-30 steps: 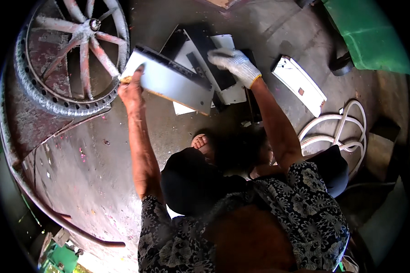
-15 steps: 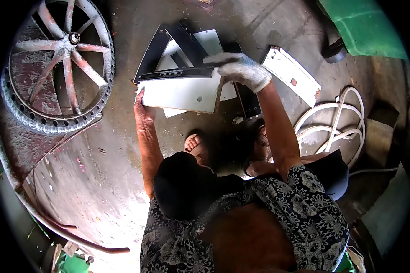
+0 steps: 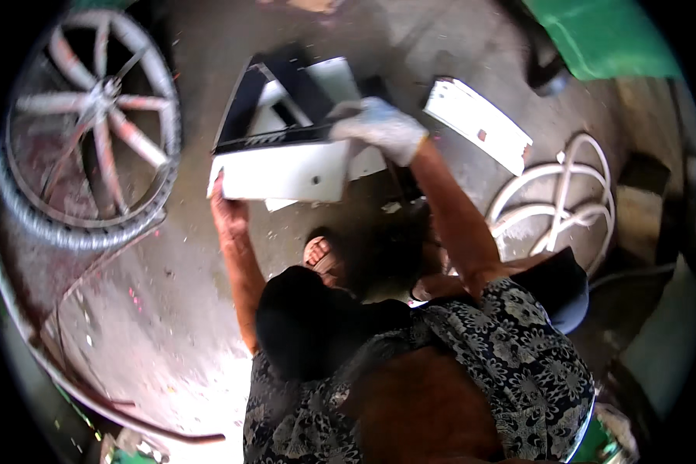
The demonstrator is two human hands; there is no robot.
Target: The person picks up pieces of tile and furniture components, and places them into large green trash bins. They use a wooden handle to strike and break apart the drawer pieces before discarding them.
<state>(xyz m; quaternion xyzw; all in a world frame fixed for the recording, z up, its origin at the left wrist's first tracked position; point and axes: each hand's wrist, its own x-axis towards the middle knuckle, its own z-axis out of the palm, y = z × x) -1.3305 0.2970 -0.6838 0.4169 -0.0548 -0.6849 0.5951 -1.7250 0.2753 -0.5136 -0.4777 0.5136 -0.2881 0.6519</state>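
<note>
Panel's swung round since a second ago: it was tilted toward the wheel, now it lies level across in front of me. My bare left hand (image 3: 230, 213) grips under its left end, taking the weight; my gloved right hand (image 3: 379, 127) clamps the top right edge to steady it. The white panel (image 3: 282, 170), with its dark slotted strip on top, runs left to right above the floor (image 3: 155, 325), face toward me. Beyond it, more white pieces (image 3: 325, 81), a second white panel (image 3: 478, 124), the spoked wheel (image 3: 93, 147) off left.

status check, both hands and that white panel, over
Left hand bare, gripping white panel at its lower left corner. Right hand gloved, clamped on its top right edge. Panel lifted over dark frame; nothing blocking.
</note>
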